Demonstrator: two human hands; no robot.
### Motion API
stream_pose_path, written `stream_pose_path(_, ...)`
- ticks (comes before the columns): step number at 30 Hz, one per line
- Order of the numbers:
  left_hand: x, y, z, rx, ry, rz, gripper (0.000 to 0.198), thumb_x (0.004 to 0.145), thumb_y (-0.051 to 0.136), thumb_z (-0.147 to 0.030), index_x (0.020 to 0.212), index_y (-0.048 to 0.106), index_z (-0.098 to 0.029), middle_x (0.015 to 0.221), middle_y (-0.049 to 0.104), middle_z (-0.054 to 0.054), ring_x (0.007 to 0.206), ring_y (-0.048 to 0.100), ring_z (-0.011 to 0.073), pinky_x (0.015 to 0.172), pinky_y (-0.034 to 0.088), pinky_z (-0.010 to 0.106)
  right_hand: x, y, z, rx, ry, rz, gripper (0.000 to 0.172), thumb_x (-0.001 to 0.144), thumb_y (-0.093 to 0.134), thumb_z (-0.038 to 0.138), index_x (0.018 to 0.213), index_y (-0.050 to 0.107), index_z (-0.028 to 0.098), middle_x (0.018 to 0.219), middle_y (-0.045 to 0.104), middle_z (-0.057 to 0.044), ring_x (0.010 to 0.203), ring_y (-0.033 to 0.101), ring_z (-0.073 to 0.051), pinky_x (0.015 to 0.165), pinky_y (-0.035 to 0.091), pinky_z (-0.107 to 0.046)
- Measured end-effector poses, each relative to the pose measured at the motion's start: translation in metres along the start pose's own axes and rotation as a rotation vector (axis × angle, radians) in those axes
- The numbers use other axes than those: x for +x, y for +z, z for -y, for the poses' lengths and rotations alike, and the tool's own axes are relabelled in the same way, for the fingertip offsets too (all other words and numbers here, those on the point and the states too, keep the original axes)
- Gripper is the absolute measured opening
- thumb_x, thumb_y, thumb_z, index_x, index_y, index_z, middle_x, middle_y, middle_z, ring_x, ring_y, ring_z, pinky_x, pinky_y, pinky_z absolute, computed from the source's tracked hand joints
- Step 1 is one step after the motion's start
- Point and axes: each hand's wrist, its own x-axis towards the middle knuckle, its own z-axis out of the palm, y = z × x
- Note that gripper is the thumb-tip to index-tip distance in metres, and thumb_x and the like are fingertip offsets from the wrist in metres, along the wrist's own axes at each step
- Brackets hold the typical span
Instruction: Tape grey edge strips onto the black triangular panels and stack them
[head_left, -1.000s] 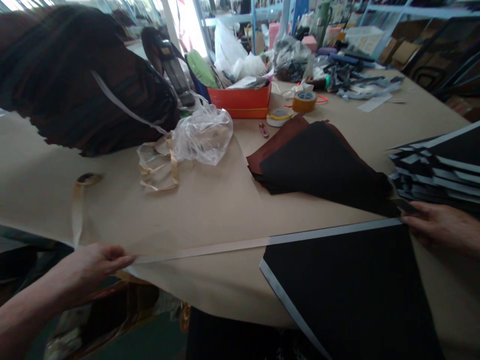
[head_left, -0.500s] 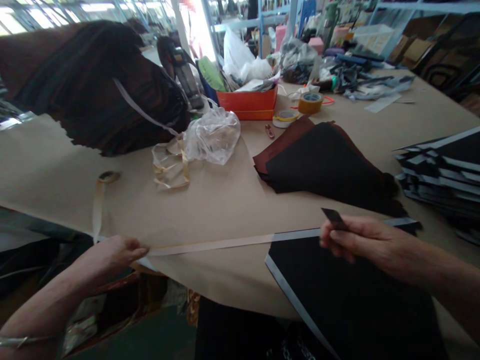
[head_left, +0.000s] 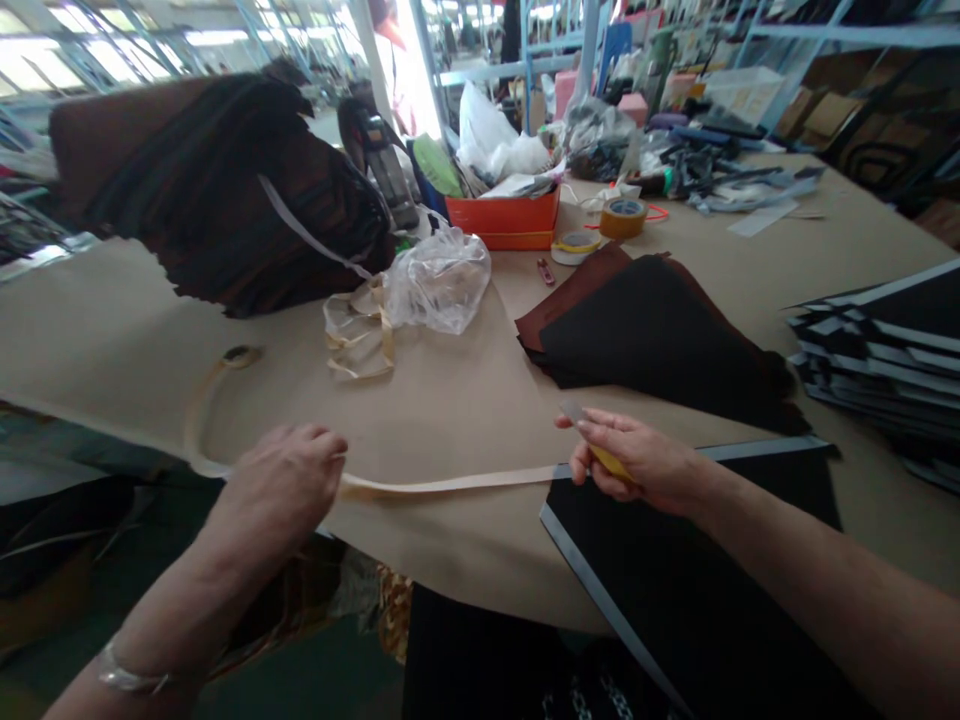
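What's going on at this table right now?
A person's left hand grips a pale strip that runs to the near-left corner area of a grey-edged black panel. The right hand holds a small flat tool by the strip's panel end. A tape roll lies on the left.

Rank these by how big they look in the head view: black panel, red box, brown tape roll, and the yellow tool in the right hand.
1. Black panel: clearly largest.
2. Red box.
3. Brown tape roll and yellow tool, unranked: they look close in size, and the right hand partly covers the tool.
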Motion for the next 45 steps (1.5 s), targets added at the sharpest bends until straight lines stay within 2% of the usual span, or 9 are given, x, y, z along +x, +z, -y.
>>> stream_pose_path(2, 0.003, 0.004, -0.037, -0.025, 0.174, -0.084, 0.024, 0.086, 0.041, -0.022, 0.083, 0.064, -0.016, 0.095, 0.063, 0.011, 0.095, 0.053, 0.0245, 0.092, 0.038, 0.037, -0.010, 0.001, 0.003, -0.153, -0.037, -0.044, 0.027, 0.093, 0.040, 0.039, 0.107, 0.047, 0.016, 0.068, 0.064, -0.001, 0.032, 0.034, -0.004, 0.031, 0.021, -0.017)
stream_pose_path(6, 0.010, 0.018, -0.117, -0.215, 0.417, -0.020, 0.020, 0.087, 0.045, -0.020, 0.092, 0.064, -0.016, 0.098, 0.065, 0.008, 0.093, 0.057, 0.0203, 0.088, 0.044, 0.033, -0.019, 0.002, 0.000, -0.405, -0.104, -0.095, 0.020, 0.089, 0.042, 0.034, 0.086, 0.052, 0.017, 0.080, 0.063, -0.002, 0.056, 0.054, -0.009, 0.050, 0.042, -0.022)
stream_pose_path(11, 0.012, 0.027, -0.172, -0.125, 0.416, 0.040, 0.021, 0.088, 0.044, -0.023, 0.088, 0.063, -0.013, 0.090, 0.064, 0.013, 0.083, 0.061, 0.0248, 0.075, 0.048, 0.038, -0.019, 0.001, -0.011, -0.663, -0.251, -0.198, 0.021, 0.082, 0.054, 0.033, 0.069, 0.061, 0.017, 0.070, 0.054, 0.000, 0.070, 0.050, -0.012, 0.062, 0.040, -0.023)
stream_pose_path(16, 0.018, 0.023, -0.174, -0.059, 0.369, 0.067, 0.019, 0.086, 0.047, -0.023, 0.092, 0.062, -0.014, 0.083, 0.067, 0.015, 0.080, 0.065, 0.0294, 0.068, 0.049, 0.041, -0.013, 0.006, -0.023, -0.474, -0.077, -0.152, 0.017, 0.078, 0.057, 0.029, 0.088, 0.061, 0.016, 0.055, 0.046, 0.006, 0.046, 0.041, -0.007, 0.043, 0.032, -0.019)
stream_pose_path(20, 0.026, 0.021, -0.173, -0.028, 0.383, 0.106, 0.019, 0.085, 0.051, -0.027, 0.086, 0.065, -0.015, 0.079, 0.070, 0.014, 0.077, 0.067, 0.0295, 0.066, 0.050, 0.039, -0.005, 0.014, -0.031, -0.426, -0.018, -0.220, 0.053, 0.075, 0.057, 0.019, 0.126, 0.042, 0.018, 0.054, 0.044, 0.011, 0.036, 0.040, -0.007, 0.036, 0.032, -0.019)
stream_pose_path(26, 0.022, 0.019, -0.175, -0.004, 0.375, 0.092, 0.018, 0.085, 0.048, -0.021, 0.093, 0.063, -0.014, 0.091, 0.067, 0.015, 0.085, 0.067, 0.0293, 0.071, 0.052, 0.040, -0.002, 0.020, -0.041, -0.568, -0.093, -0.277, 0.034, 0.075, 0.055, 0.015, 0.108, 0.050, 0.020, 0.055, 0.048, 0.010, 0.038, 0.045, -0.006, 0.041, 0.036, -0.019)
stream_pose_path(30, 0.012, 0.019, -0.174, 0.007, 0.355, 0.089, 0.025, 0.088, 0.039, -0.012, 0.102, 0.059, -0.013, 0.096, 0.066, 0.016, 0.085, 0.067, 0.0267, 0.072, 0.053, 0.039, -0.004, 0.020, -0.044, -0.608, -0.128, -0.267, 0.032, 0.076, 0.055, 0.016, 0.107, 0.051, 0.020, 0.056, 0.051, 0.009, 0.040, 0.046, -0.007, 0.044, 0.036, -0.020)
stream_pose_path(38, 0.023, 0.016, -0.176, 0.038, 0.334, 0.221, 0.021, 0.086, 0.052, -0.028, 0.086, 0.068, -0.014, 0.084, 0.072, 0.016, 0.079, 0.070, 0.0275, 0.068, 0.054, 0.035, 0.000, 0.018, -0.046, -0.579, -0.099, -0.268, 0.036, 0.076, 0.054, 0.013, 0.111, 0.049, 0.019, 0.058, 0.051, 0.009, 0.039, 0.046, -0.005, 0.041, 0.036, -0.018)
stream_pose_path(45, 0.012, 0.013, -0.173, 0.069, 0.295, 0.135, 0.022, 0.089, 0.043, -0.016, 0.098, 0.062, -0.014, 0.094, 0.070, 0.014, 0.084, 0.069, 0.0255, 0.072, 0.052, 0.035, 0.000, 0.021, -0.040, -0.561, -0.077, -0.263, 0.035, 0.075, 0.054, 0.009, 0.109, 0.051, 0.017, 0.056, 0.047, 0.010, 0.036, 0.044, -0.004, 0.038, 0.035, -0.018)
